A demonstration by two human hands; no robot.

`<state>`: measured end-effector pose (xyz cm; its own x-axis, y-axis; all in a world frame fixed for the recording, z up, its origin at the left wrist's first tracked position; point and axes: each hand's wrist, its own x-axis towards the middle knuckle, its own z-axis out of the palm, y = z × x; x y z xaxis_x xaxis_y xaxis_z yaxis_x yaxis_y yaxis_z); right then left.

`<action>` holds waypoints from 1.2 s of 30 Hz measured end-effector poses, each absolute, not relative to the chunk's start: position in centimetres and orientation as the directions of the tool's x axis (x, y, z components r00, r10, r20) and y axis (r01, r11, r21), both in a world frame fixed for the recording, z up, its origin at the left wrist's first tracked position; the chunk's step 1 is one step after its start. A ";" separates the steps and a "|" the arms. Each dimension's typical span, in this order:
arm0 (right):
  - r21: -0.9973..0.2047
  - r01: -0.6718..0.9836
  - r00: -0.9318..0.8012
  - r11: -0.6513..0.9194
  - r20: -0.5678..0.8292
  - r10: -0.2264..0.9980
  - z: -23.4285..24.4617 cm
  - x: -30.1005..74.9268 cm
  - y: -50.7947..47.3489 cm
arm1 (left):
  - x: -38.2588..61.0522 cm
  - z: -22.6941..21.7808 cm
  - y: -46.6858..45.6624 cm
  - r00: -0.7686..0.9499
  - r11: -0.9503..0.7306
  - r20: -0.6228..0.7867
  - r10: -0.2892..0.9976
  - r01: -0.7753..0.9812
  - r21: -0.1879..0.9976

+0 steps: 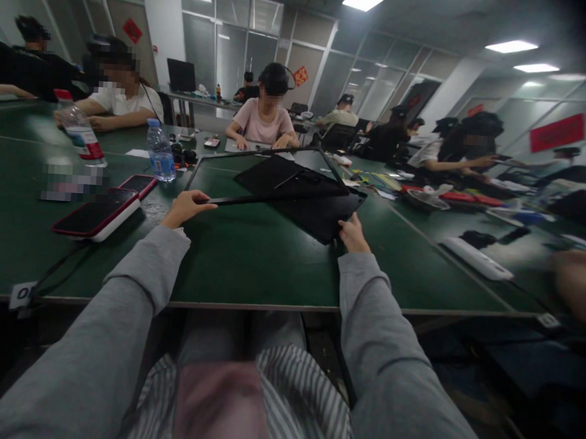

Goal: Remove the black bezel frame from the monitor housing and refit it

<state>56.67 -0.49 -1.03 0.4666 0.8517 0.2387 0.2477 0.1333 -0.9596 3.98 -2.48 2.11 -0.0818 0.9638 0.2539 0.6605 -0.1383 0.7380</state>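
Note:
A thin black rectangular frame (pixel 254 198) is tilted up over the green table (pixel 250 263). My left hand (pixel 187 208) is closed in a pinch on the frame's near left corner. A black flat panel (pixel 317 218) lies partly inside and under the frame. My right hand (pixel 352 234) grips the panel's near corner, fingers closed. Both arms are in grey sleeves.
Two phones in red cases (pixel 97 213) lie at the left, beside two water bottles (pixel 159 150). A white power strip (pixel 476 257) lies at the right. Several people sit round the far side of the table with papers and small items.

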 end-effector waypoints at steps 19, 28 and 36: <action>-0.765 0.590 0.306 0.258 0.507 0.805 -0.2 56.1 0.3 | 6.0 1.9 -2.5 0.088 -0.287 0.389 0.917 0.822 0.491; -0.708 0.691 0.356 0.142 0.506 0.786 -2.3 57.3 0.0 | 6.8 0.2 -1.3 0.217 -0.360 0.328 0.919 0.798 0.483; -0.718 0.693 0.389 0.065 0.448 0.805 -3.2 57.0 0.1 | 7.0 -0.4 -1.3 0.023 -0.244 0.394 0.919 0.818 0.521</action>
<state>56.97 0.09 -3.17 0.3887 0.8051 0.4480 0.6928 0.0652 -0.7182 7.00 -1.25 -0.42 0.0233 0.9190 0.3937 0.8178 -0.2440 0.5212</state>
